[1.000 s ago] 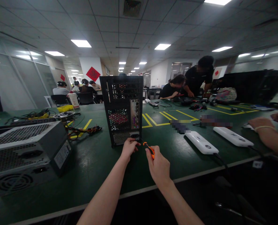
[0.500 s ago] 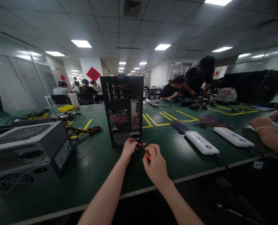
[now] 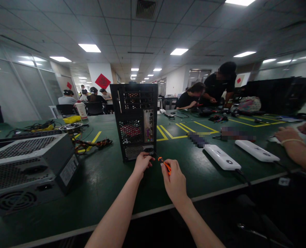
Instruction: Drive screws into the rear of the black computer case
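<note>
A black computer tower (image 3: 135, 120) stands upright on the green table with its back panel, ports and power socket facing me. My left hand (image 3: 142, 164) is closed at the lower edge of that panel, just under the power socket; its fingers are curled together, and whatever they pinch is too small or hidden. Held in my right hand (image 3: 175, 179) is a screwdriver (image 3: 161, 159) with an orange and black handle. Its thin shaft points up and left toward the tower's lower right corner, close to my left fingertips. I cannot tell whether the tip touches a screw.
A grey power supply (image 3: 31, 168) lies at the left, its bundled cables (image 3: 97, 144) stretching toward the tower. Behind it are a metal bowl (image 3: 70, 127) and a cup (image 3: 81, 111). Two white power banks (image 3: 222, 157) lie at the right, near another person's hand (image 3: 288, 134).
My right hand has shifted slightly right and turned, and its grip on the screwdriver handle has changed. The left hand and the tower have stayed put.
</note>
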Demonstrator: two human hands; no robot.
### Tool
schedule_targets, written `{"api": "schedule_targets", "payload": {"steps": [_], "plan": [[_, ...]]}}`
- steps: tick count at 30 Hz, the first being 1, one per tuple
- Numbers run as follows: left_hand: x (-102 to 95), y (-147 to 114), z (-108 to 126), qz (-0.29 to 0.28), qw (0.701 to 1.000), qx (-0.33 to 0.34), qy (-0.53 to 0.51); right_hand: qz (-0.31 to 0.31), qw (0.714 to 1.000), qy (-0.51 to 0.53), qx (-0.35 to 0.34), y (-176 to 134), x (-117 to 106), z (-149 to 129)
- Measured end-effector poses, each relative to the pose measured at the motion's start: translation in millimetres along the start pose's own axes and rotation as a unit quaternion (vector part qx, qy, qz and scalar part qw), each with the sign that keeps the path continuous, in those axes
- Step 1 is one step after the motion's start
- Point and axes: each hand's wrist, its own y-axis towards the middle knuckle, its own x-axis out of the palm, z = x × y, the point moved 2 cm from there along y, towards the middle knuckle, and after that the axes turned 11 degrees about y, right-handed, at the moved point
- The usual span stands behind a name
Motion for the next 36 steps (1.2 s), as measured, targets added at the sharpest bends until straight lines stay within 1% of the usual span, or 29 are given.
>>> {"api": "schedule_targets", "payload": {"steps": [5,9,14,17,19,23,27,29,33,36], "plan": [[-0.4,-2.6,4.0,0.01,1.0,0.008,0.009,-0.014,0.998,0.029,-0.044,-0.3,2.7,-5.0],[-0.2,-4.3,5.6,0.016,1.0,0.012,0.021,-0.048,0.997,0.002,-0.06,-3.1,6.6,-3.2],[-0.3,-1.9,2.1,0.013,0.999,0.016,0.03,-0.026,0.998,-0.024,-0.042,-4.1,3.9,-0.3],[-0.9,0.2,-0.7,0.014,0.999,0.004,0.037,-0.011,0.999,-0.029,-0.035,-2.3,1.3,-2.3],[-1.3,0.8,-1.7,0.014,0.999,-0.004,0.038,-0.013,0.999,-0.026,-0.034,-1.3,1.1,-4.4],[-1.7,-0.4,-0.6,0.017,0.999,0.001,0.036,-0.02,0.998,-0.015,-0.061,-1.8,4.2,-7.7],[-1.7,-2.0,1.6,0.022,0.999,0.016,0.034,-0.032,0.996,-0.031,-0.081,-4.4,7.4,-6.0],[-1.6,-1.9,1.6,0.018,0.999,0.017,0.035,-0.029,0.996,-0.041,-0.069,-4.8,6.7,-3.8],[-1.1,0.2,-0.5,0.009,0.999,0.013,0.034,0.0,0.999,-0.037,-0.018,-2.8,1.8,0.1],[-0.6,1.8,-2.0,0.011,0.999,0.006,0.033,-0.001,1.0,-0.024,-0.009,-1.1,0.4,-1.0]]}}
